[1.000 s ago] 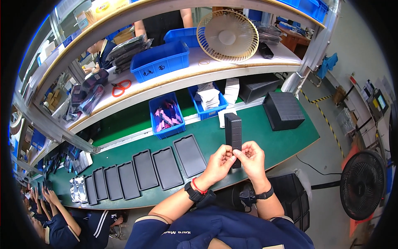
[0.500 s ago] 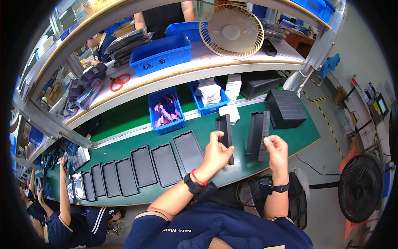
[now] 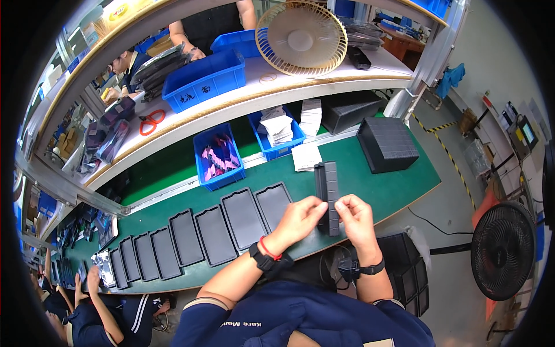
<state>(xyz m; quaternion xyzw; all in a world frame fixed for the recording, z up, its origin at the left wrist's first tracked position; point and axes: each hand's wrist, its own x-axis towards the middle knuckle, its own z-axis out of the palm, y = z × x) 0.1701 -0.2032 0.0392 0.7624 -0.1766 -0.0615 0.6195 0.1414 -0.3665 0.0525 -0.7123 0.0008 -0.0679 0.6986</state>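
Black trays point(image 3: 327, 188) on edge; both hands point(image 3: 300, 220) point(image 3: 357, 218) pinching opposite sides, fingertips bent.

A green table point(image 3: 384, 188) spans the middle of the frame, bearing a row of black trays point(image 3: 243, 217) from lower left to centre, white cards point(image 3: 306, 157) near centre and a dark stack point(image 3: 390, 147) right. The upper shelf point(image 3: 378, 72) carries red-handled scissors point(image 3: 151, 122), a blue bin point(image 3: 209, 87) and a fan cover point(image 3: 300, 40).
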